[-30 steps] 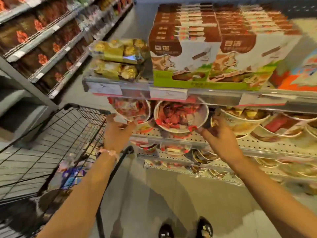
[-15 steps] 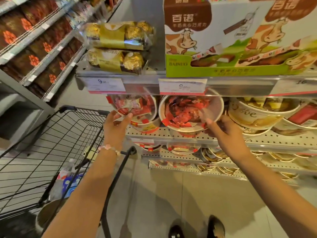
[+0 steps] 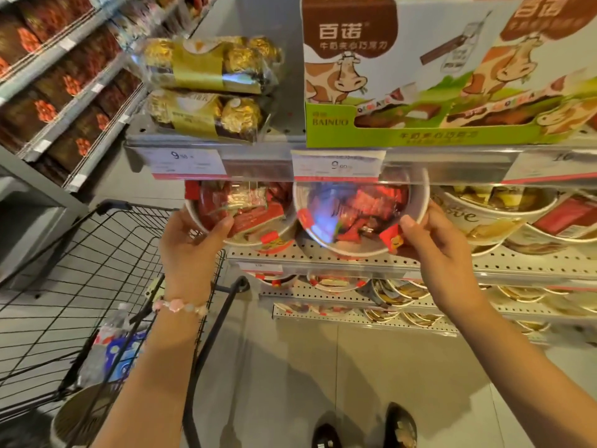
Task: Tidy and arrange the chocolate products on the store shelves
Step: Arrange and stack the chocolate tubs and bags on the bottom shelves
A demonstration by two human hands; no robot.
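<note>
Tubs of red-wrapped chocolates sit tipped on their sides on the perforated shelf (image 3: 371,258), their clear round lids facing outward toward the camera and their axes running back into the shelf. Left hand (image 3: 189,250) grips the left tub (image 3: 242,211) at its lower left rim — thumb lying across the clear lid, fingers curled behind the rim. Right hand (image 3: 436,250) holds the middle tub (image 3: 355,215) at its lower right rim, thumb pressed on the lid's edge and fingers wrapped round the outer wall. The two tubs stand just beside each other, rims nearly touching, directly under the price rail (image 3: 323,163) of the shelf above. To the right of the middle tub, cream-coloured tubs (image 3: 494,215) lie tipped the same way, lids outward. Above the price rail, two packs of gold-foil chocolates (image 3: 206,88) are stacked one on the other, long axes running left to right; beside them to the right stands a green and brown display box (image 3: 403,76) with a cartoon cow. Below the perforated shelf, further shelves carry more tubs. Left of the shelf stands a black wire trolley (image 3: 80,286) — a plastic bottle (image 3: 106,347) lies in it. A pink bead bracelet (image 3: 181,306) circles the left wrist.
</note>
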